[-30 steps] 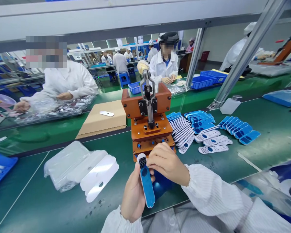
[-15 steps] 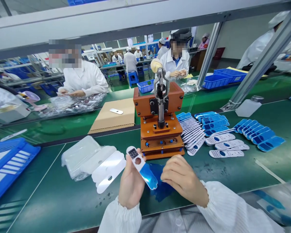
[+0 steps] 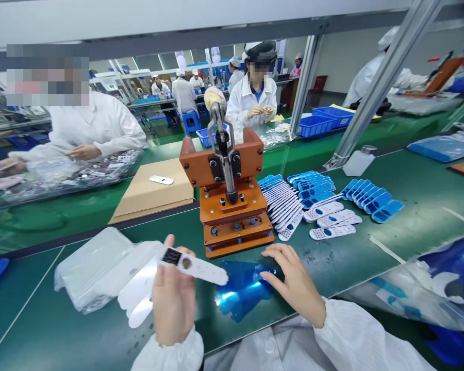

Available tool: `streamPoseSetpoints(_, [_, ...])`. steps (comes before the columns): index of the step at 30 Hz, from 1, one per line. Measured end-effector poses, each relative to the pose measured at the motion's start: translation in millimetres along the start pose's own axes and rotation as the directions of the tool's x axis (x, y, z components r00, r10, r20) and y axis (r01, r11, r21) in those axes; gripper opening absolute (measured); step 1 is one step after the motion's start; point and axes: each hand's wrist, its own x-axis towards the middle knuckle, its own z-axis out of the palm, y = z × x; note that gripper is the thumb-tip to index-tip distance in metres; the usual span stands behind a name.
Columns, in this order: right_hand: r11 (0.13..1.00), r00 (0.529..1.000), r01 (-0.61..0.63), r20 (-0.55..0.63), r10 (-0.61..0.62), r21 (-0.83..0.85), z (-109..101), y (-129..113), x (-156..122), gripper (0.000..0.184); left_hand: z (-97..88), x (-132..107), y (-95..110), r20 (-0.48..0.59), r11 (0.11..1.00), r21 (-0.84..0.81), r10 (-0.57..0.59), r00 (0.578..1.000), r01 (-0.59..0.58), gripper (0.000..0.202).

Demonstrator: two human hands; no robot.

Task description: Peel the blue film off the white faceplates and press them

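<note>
My left hand (image 3: 174,304) is closed on a long white remote-control faceplate (image 3: 203,269), which has a dark square at one end and a round hole beside it. It is tilted, its far end pointing right over the table. Below that end lie shiny blue protective films (image 3: 242,293), overlapping on the green surface. Over their right edge hovers my right hand (image 3: 296,283), thumb and fingers apart; whether a fingertip touches the film I cannot tell. Left of my left hand are clear-white sheets (image 3: 137,293) with holes, beside a plastic-wrapped stack (image 3: 95,268).
An orange toggle press (image 3: 232,206) stands ahead. Right of it are fanned white faceplates (image 3: 284,206), several blue-filmed ones (image 3: 373,201) and a white bottle (image 3: 359,161). Cardboard (image 3: 154,188) lies behind to the left. Co-workers sit across the bench; a metal post (image 3: 379,87) slants at right.
The blue film has come off the faceplate's lower half and more film shows on the table. My left hand has moved left, turning the faceplate flatter. My right fingers have spread. The view has shifted right.
</note>
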Motion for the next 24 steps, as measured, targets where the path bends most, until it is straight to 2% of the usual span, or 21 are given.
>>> streamPoseSetpoints(3, [0.985,0.996,0.062,0.048,-0.071,0.163,-14,-17,6,0.037,14.5,-14,-15,0.179,0.987,0.116,-0.13,0.975,0.111,0.05])
streamPoseSetpoints(6, [0.959,0.983,0.046,0.159,-0.094,0.279,-25,-29,10,0.046,25.4,-23,-20,0.281,0.974,0.178,-0.188,0.941,0.142,0.042])
streamPoseSetpoints(8, [0.948,0.979,-0.013,0.195,-0.052,0.319,-28,-30,11,0.043,30.5,-28,-21,0.313,0.969,0.201,-0.204,0.928,0.145,0.039])
streamPoseSetpoints(10, [0.927,0.985,-0.089,0.169,0.029,0.364,-29,-25,11,0.034,34.8,-29,-18,0.332,0.96,0.243,-0.217,0.918,0.139,0.038])
streamPoseSetpoints(11, [0.912,0.986,-0.124,0.153,0.068,0.392,-30,-21,12,0.032,37.7,-27,-13,0.338,0.959,0.265,-0.186,0.923,0.097,0.04])
streamPoseSetpoints(12, [0.897,0.984,-0.153,0.146,0.101,0.414,-32,-16,14,0.032,41.9,-23,-6,0.343,0.96,0.28,-0.106,0.933,0.006,0.041])
streamPoseSetpoints(13, [0.89,0.981,-0.179,0.148,0.127,0.42,-35,-10,16,0.032,48.4,-16,4,0.344,0.95,0.283,0.03,0.939,-0.134,0.041])
streamPoseSetpoints(14, [0.893,0.977,-0.198,0.156,0.146,0.403,-39,-4,20,0.032,57.7,-6,16,0.342,0.912,0.274,0.203,0.918,-0.304,0.039])
streamPoseSetpoints(16, [0.926,0.974,-0.201,0.165,0.154,0.32,-45,6,30,0.03,86.2,18,47,0.338,0.765,0.242,0.51,0.791,-0.597,0.032])
streamPoseSetpoints(17, [0.946,0.977,-0.18,0.161,0.14,0.269,-48,11,37,0.029,105.0,32,63,0.368,0.722,0.226,0.559,0.744,-0.654,0.033])
streamPoseSetpoints(18, [0.964,0.981,-0.147,0.154,0.114,0.222,-49,15,45,0.029,125.7,44,78,0.435,0.734,0.223,0.514,0.739,-0.642,0.036])
streamPoseSetpoints(20, [0.987,0.991,-0.052,0.128,0.032,0.15,-47,19,62,0.028,167.9,63,100,0.55,0.844,0.277,0.254,0.796,-0.46,0.035])
streamPoseSetpoints(21, [0.993,0.993,0.002,0.113,-0.016,0.12,-44,20,70,0.027,186.4,67,106,0.583,0.862,0.313,0.157,0.797,-0.399,0.035])
streamPoseSetpoints(22, [0.994,0.993,0.054,0.098,-0.063,0.095,-40,21,79,0.026,201.6,68,109,0.61,0.862,0.313,0.139,0.78,-0.399,0.033])
streamPoseSetpoints(23, [0.992,0.991,0.1,0.085,-0.107,0.078,-35,21,87,0.026,212.5,64,110,0.638,0.849,0.294,0.167,0.751,-0.439,0.031])
streamPoseSetpoints(24, [0.988,0.987,0.138,0.077,-0.144,0.071,-31,21,94,0.028,218.6,58,109,0.669,0.82,0.253,0.236,0.705,-0.514,0.032])
